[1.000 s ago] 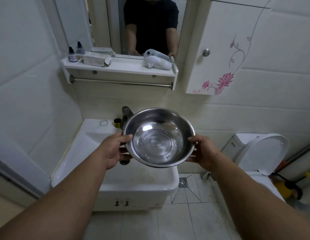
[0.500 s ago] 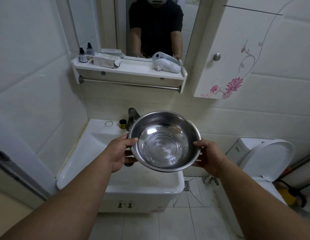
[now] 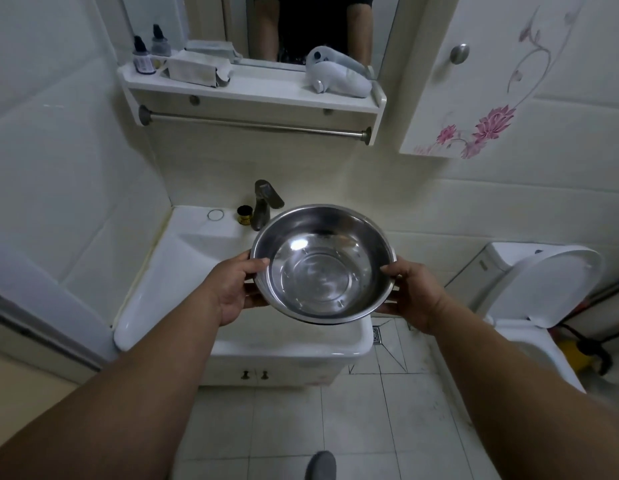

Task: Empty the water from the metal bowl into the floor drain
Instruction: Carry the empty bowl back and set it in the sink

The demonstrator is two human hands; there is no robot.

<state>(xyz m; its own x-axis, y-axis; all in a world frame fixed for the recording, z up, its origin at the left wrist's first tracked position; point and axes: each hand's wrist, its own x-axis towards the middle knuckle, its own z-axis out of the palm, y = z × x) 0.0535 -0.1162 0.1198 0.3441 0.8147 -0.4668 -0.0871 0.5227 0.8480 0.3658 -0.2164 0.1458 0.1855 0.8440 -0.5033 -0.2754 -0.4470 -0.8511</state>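
Note:
A shiny metal bowl (image 3: 323,263) is held in the air above the white sink (image 3: 183,258), its opening tilted slightly toward me. Clear water lies in its bottom. My left hand (image 3: 237,289) grips the bowl's left rim, thumb on top and fingers underneath. My right hand (image 3: 413,294) grips the right rim the same way. A small square floor drain (image 3: 376,335) shows on the tiled floor just right of the sink cabinet, partly hidden behind the sink's corner and below my right hand.
A grey faucet (image 3: 264,202) stands behind the bowl. A toilet (image 3: 543,289) with its lid raised fills the right side. A wall shelf (image 3: 252,88) with bottles and a hair dryer hangs above, beside a flowered cabinet (image 3: 491,81). A grey shoe tip (image 3: 321,465) shows on the tiles.
The view has tilted downward, so more floor and a shoe tip show. The bowl stays in both hands above the sink, about level as before.

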